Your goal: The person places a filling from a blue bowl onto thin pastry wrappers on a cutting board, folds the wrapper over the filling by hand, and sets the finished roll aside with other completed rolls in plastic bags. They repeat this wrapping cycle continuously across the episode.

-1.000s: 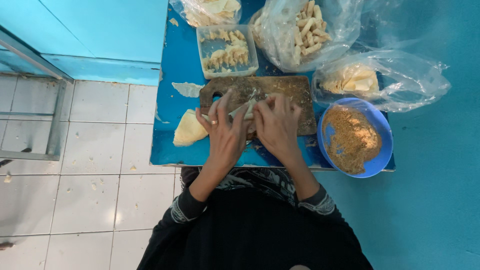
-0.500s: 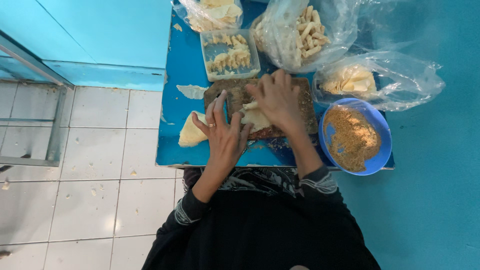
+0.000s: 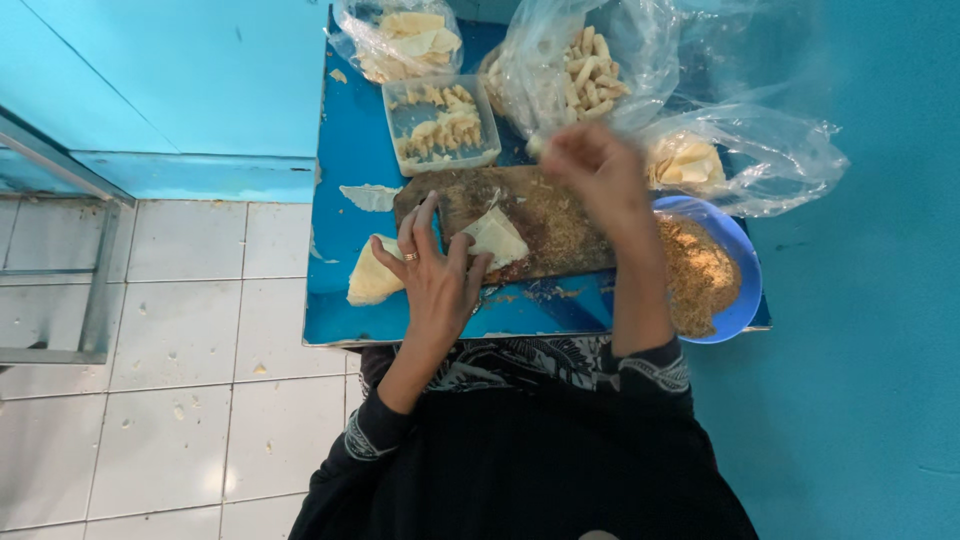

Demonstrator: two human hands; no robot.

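Both hands had parted: the left hand (image 3: 435,270), fingers spread, pinned the pastry sheet (image 3: 495,237) mid-frame, while the right hand (image 3: 598,172), fingers bunched together, had reached up to the bag of rolls (image 3: 585,70).

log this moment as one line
left hand: flat on pale square wrapper | right hand: raised over brown wooden board, blurred | round blue bowl: crumbs

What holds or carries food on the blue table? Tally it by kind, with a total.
Clear plastic bags: 3
Clear plastic tub: 1
Blue bowl: 1
Wooden board: 1
Total: 6
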